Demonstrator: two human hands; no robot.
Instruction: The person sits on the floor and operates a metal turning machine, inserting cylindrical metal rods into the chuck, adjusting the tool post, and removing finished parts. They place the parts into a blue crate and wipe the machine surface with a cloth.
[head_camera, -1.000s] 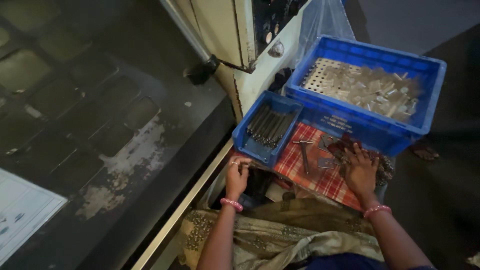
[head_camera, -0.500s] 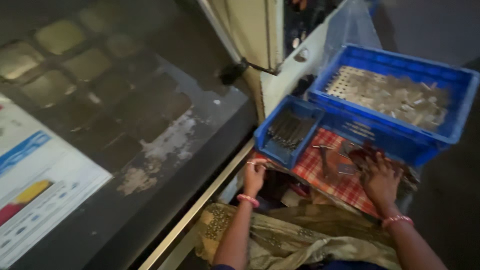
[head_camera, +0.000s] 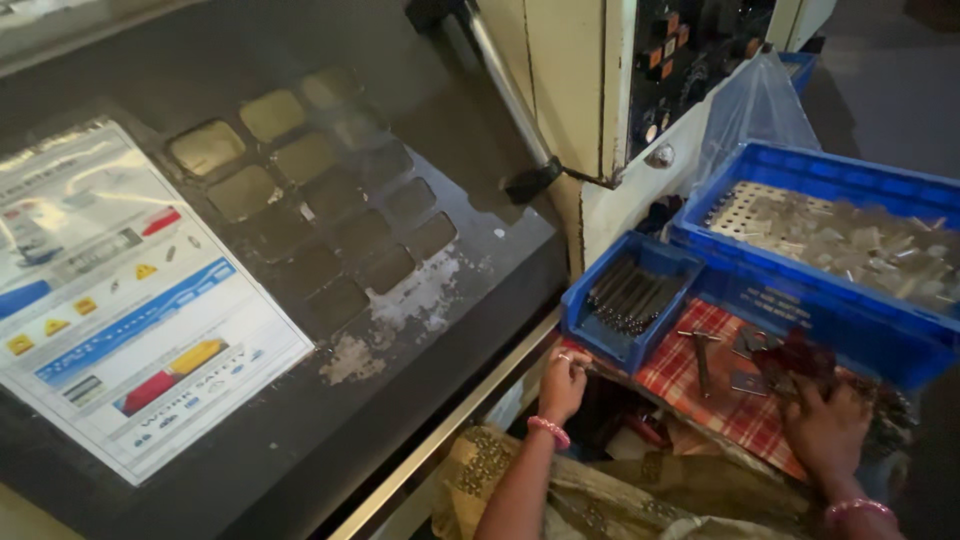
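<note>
**Hands at the checked cloth and the blue bins**

Left hand (head_camera: 565, 380) is seen curled, knuckles up, its fingertips set against the near corner of the small blue bin (head_camera: 583, 325). Whether anything is pinched inside that curl cannot be told. A pink bangle (head_camera: 548, 430) is worn at the wrist.

Right hand (head_camera: 825, 425) is laid palm down on the red checked cloth (head_camera: 690, 390), fingers spread narrowly over a dark red, crumpled thing (head_camera: 800, 355) and some small flat metal pieces. The fingertips are hidden by the hand's own back, so a hold cannot be confirmed.

In the small blue bin a row of dark metal rods (head_camera: 625, 295) is stacked lengthwise. A T-shaped metal tool (head_camera: 702, 355) lies on the cloth between the two hands, touched by neither. Behind the cloth stands the large blue crate (head_camera: 800, 300), filled with pale metal pieces (head_camera: 850, 235), and a clear plastic bag (head_camera: 760, 105) rises behind it.

The step in hand is judged to be a sorting through the loose pieces on the cloth, perhaps with the bin steadied by the left hand. For a piece to be lifted, a fine pinch would be called for, with the hand's path kept clear of the tool.

Further out, a machine panel (head_camera: 680, 60) with buttons is seen, and a printed safety sheet (head_camera: 120, 300) is fixed to a dark door.
</note>
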